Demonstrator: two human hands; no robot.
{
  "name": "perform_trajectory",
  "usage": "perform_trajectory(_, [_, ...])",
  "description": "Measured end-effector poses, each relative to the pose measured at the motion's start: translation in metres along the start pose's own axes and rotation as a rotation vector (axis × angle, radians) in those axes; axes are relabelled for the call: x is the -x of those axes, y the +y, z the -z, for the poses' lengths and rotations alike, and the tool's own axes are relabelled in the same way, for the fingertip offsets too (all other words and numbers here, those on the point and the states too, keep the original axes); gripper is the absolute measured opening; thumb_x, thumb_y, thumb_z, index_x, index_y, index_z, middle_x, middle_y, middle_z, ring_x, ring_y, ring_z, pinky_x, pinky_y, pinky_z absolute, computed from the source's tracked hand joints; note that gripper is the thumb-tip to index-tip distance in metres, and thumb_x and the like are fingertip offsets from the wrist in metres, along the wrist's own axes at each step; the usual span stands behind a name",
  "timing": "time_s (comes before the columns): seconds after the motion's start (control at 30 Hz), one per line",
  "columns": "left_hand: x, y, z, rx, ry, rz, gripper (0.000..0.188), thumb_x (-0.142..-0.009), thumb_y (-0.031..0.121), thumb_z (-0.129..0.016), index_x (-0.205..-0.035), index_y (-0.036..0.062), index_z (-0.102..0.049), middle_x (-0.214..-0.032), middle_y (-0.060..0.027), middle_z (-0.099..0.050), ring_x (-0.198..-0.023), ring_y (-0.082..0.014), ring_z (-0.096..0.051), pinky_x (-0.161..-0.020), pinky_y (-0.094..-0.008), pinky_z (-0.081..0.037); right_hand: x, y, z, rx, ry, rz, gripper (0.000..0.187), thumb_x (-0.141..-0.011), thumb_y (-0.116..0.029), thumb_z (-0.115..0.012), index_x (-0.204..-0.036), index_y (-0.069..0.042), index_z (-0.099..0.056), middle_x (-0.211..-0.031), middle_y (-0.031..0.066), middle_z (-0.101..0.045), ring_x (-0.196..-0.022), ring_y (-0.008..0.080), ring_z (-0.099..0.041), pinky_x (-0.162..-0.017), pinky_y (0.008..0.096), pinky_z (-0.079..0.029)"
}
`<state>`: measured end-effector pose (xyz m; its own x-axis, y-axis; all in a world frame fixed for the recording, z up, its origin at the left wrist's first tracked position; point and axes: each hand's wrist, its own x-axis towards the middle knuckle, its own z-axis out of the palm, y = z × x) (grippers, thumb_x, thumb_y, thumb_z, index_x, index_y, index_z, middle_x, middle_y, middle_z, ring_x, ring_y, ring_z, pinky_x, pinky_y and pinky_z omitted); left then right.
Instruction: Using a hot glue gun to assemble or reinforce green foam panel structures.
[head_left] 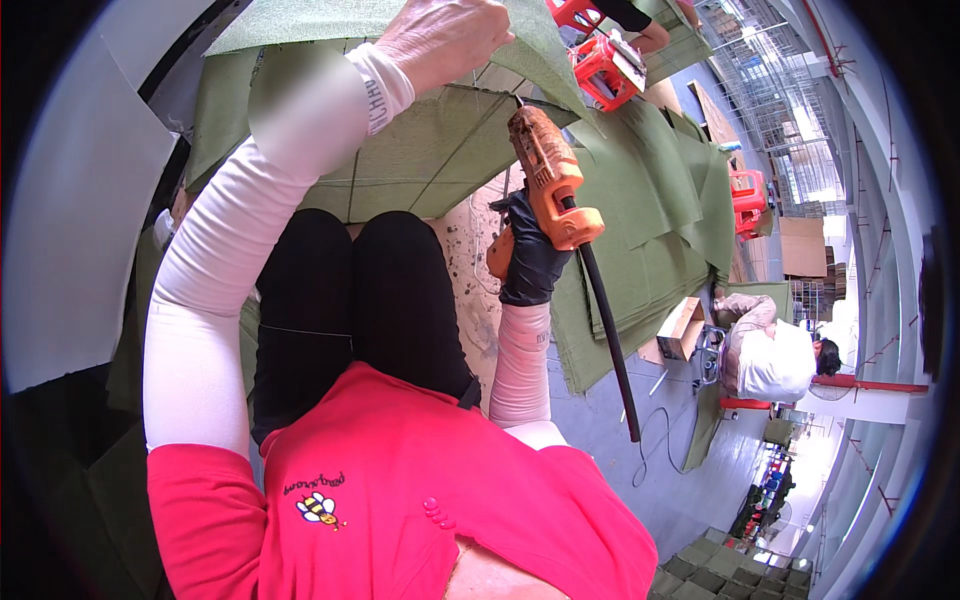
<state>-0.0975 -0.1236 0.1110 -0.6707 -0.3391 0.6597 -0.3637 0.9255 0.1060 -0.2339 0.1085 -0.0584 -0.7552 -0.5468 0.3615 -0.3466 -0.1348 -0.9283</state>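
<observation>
Hands both occupied: left hand (pixel 440 38) pinches the raised edge of a green felt sheet (pixel 430 150); gloved right hand (pixel 528 255) clenches an orange stapler gun (pixel 548 175), nozzle just below that pinch. Fastening looks mid-run; more green sheets (pixel 650 250) wait beyond the gun.

Cardboard boxes around a seated co-worker; no screens or signs in sight.

A small open cardboard box (pixel 683 328), brown with pale flaps, sits on the grey floor just to the left of the seated co-worker (pixel 768 355) in the white top. Above that person, toward the wall racks, a flat brown cardboard sheet (pixel 803 247) leans upright. Well below the co-worker, at the lower edge of the view, a cluster of open green square boxes (pixel 720 578) stands packed side by side in rows. Any labels on them are too small to make out.
</observation>
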Motion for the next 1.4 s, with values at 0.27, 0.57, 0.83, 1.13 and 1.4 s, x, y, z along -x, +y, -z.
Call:
perform_trajectory(0.27, [0.005,-0.002,-0.001,0.035,-0.006,0.06,0.025,-0.086,0.023,-0.063,-0.073,0.0027,-0.071,-0.071,-0.0194,-0.068,-0.071,-0.0346,-0.071,-0.065,-0.0443,-0.055,0.002,-0.001,0.0,-0.122,0.006,-0.073,0.038,-0.082,-0.008,-0.08,-0.116,-0.001,-0.063,-0.107,0.0039,-0.066,-0.095,0.0143,-0.063,-0.083,0.0296,-0.05])
perform_trajectory(0.57, [0.002,0.001,-0.001,0.022,-0.025,0.036,0.024,-0.086,0.021,-0.063,-0.073,0.0027,-0.071,-0.071,-0.0187,-0.068,-0.07,-0.0329,-0.071,-0.064,-0.0432,-0.055,0.002,-0.014,-0.001,-0.091,-0.016,-0.045,0.032,-0.083,-0.009,-0.079,-0.111,-0.001,-0.065,-0.103,0.0026,-0.067,-0.091,0.0136,-0.063,-0.08,0.0301,-0.051])
perform_trajectory(0.83, [0.003,0.001,0.0,0.017,-0.007,0.009,0.022,-0.084,0.02,-0.064,-0.072,0.0033,-0.071,-0.07,-0.0183,-0.068,-0.069,-0.0325,-0.071,-0.063,-0.043,-0.055,0.002,-0.013,-0.005,-0.078,-0.028,-0.042,0.032,-0.087,0.005,-0.069,-0.117,0.005,-0.06,-0.099,0.0083,-0.065,-0.081,0.0172,-0.063,-0.076,0.0346,-0.056])
perform_trajectory(1.13, [0.005,-0.001,-0.003,0.021,0.009,0.021,0.02,-0.083,0.019,-0.063,-0.072,0.0043,-0.071,-0.07,-0.0177,-0.068,-0.069,-0.0331,-0.071,-0.063,-0.0433,-0.055,0.003,-0.044,-0.012,-0.337,-0.129,-0.175,0.031,-0.092,-0.005,-0.067,-0.121,0.004,-0.061,-0.103,0.0082,-0.069,-0.09,0.0161,-0.066,-0.08,0.0308,-0.053])
perform_trajectory(1.4, [0.005,-0.001,-0.001,0.078,-0.004,0.03,0.018,-0.082,0.018,-0.064,-0.072,0.0057,-0.071,-0.07,-0.0166,-0.069,-0.07,-0.0323,-0.071,-0.064,-0.0425,-0.055,0.008,-0.05,-0.013,-0.305,-0.072,-0.199,0.03,-0.093,-0.008,-0.067,-0.119,0.005,-0.064,-0.106,0.0077,-0.069,-0.092,0.0147,-0.065,-0.084,0.0304,-0.052])
